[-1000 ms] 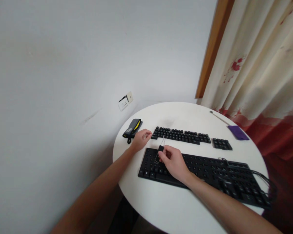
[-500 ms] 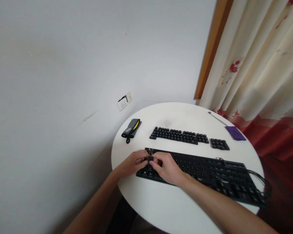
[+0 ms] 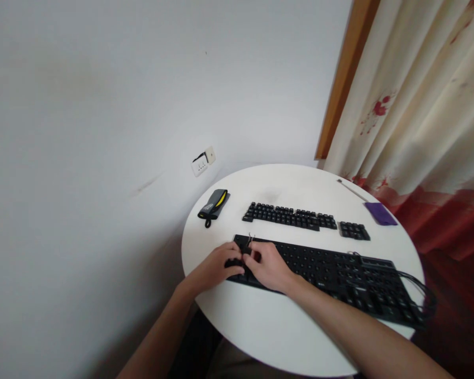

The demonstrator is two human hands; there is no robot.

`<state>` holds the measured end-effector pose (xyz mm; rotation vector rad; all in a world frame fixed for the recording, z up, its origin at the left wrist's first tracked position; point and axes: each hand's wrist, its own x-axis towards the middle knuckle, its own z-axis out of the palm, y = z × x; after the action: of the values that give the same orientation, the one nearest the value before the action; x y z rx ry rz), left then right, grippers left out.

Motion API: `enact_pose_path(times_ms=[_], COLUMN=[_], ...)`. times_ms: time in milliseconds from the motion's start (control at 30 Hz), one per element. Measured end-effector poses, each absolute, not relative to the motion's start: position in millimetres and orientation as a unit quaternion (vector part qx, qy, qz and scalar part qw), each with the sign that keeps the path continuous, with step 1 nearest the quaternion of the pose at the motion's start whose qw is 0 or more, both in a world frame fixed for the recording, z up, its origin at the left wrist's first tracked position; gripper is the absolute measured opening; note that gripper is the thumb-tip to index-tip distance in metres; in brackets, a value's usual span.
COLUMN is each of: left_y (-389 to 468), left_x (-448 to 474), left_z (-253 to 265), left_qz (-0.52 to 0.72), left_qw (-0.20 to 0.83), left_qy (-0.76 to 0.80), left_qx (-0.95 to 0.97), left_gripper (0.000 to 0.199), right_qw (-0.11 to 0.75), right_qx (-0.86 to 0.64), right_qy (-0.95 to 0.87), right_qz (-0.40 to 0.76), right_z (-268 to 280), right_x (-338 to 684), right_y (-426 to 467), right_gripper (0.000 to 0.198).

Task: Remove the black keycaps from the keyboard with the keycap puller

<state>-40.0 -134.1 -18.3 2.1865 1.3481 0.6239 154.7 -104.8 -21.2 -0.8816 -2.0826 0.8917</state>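
Note:
A black keyboard (image 3: 312,268) lies across the near half of the table, many of its key positions bare of caps. Over its left end, my right hand (image 3: 270,267) is closed on what looks like a wire keycap puller (image 3: 250,239); two thin wire prongs stick up past the fingers. Whether a keycap sits in the puller is hidden. My left hand (image 3: 217,266) rests at the keyboard's left end, thumb and fingers apart around its edge, the fingertips close to those of my right hand. Beyond the keyboard lie rows of loose black keycaps (image 3: 288,217).
A smaller block of keycaps (image 3: 354,230) lies to the right. A grey and yellow pouch (image 3: 214,204) is at the left, and a purple cloth (image 3: 380,213) with a thin brush (image 3: 353,190) at the right. The keyboard's coiled cable (image 3: 422,287) hangs near the white table's (image 3: 276,331) right edge.
My left thumb and fingers have spread from the small dark keycap that was between my hands. My right hand has shifted slightly, and the wire prongs now point up. The view moved a little.

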Motion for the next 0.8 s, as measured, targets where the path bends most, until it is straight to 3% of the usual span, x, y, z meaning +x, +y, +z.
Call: enact_pose_path(times_ms=[367,500,667,800], left_y=[-134.3,-134.9,-107.8,-61.8], left_x=[-35.5,-28.1,-7.6,8.4], left_z=[-15.7,-5.4,15.8,24.8], left_qz=[0.208,0.227,0.282,0.289], left_qw=[0.22,0.206,0.189,0.183], left_qy=[0.501,0.512,0.475,0.401], left_qx=[0.81,0.803,0.812,0.85], left_gripper=[0.005,0.001,0.011,0.024], right_qw=[0.366,0.397,0.466,0.499], right_qx=[-0.376,-0.381,-0.413,-0.429], right_qy=[-0.727,-0.721,-0.699,-0.63], right_qz=[0.442,0.421,0.352,0.412], right_z=[-29.9,-20.6,-2.1,0.7], right_x=[150.1,154.2,170.4,187.2], right_y=[-97.7,-99.5,-87.9,-65.3], right_gripper=[0.022,0.024,0.024,0.023])
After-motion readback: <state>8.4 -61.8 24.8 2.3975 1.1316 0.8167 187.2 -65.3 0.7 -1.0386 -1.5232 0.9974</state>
